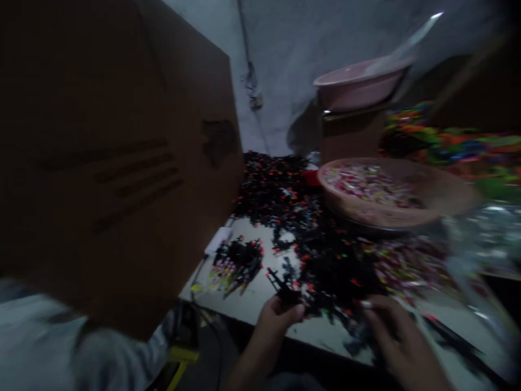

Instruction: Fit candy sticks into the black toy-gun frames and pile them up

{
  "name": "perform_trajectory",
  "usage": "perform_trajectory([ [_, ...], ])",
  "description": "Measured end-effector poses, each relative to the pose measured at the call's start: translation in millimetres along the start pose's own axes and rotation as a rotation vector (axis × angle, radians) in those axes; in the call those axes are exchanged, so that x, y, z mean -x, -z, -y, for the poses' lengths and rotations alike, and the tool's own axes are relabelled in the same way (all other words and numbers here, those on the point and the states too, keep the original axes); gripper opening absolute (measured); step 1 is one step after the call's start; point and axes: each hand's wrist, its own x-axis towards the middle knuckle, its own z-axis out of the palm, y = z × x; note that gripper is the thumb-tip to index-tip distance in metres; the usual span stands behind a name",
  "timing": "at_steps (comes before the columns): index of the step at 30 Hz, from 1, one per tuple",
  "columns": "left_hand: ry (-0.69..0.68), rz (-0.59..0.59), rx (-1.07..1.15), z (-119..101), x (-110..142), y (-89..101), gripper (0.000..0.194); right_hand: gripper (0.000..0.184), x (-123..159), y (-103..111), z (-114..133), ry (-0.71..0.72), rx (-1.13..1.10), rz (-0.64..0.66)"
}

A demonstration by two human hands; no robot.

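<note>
My left hand [280, 317] is closed around a small black toy piece [285, 288] at the near edge of a white table [260, 301]. My right hand [393, 331] rests palm down on the table just right of it, fingers curled over black pieces; motion blur hides what it holds. A big heap of small black pieces with red and orange tips [309, 228] covers the table beyond both hands. A smaller bundle of black pieces with coloured tips [236, 266] lies to the left.
A large brown cardboard box [114, 152] fills the left. A pink basin of wrapped sweets [391, 193] stands at the right, a pink bowl [358, 81] on a box behind it. Bright coloured toys [459, 144] and clear plastic bags [484, 239] lie at the far right.
</note>
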Motion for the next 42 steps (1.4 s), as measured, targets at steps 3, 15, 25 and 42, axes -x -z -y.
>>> perform_trajectory([
  [3, -0.007, -0.024, -0.009, -6, -5, -8.2, 0.043, 0.019, 6, -10, 32, -0.079, -0.244, 0.088],
  [15, 0.009, -0.068, -0.058, -10, 9, -48.7, 0.041, 0.023, 7, -7, 66, -0.405, -0.908, 0.175],
  [25, 0.065, 0.023, -0.083, -2, 6, -46.7, 0.039, 0.017, 18, -7, 56, -0.364, -0.731, 0.138],
  [42, 0.052, -0.045, -0.101, 2, 9, -61.9, 0.04, 0.002, 24, -2, 54, -0.215, -0.603, 0.124],
])
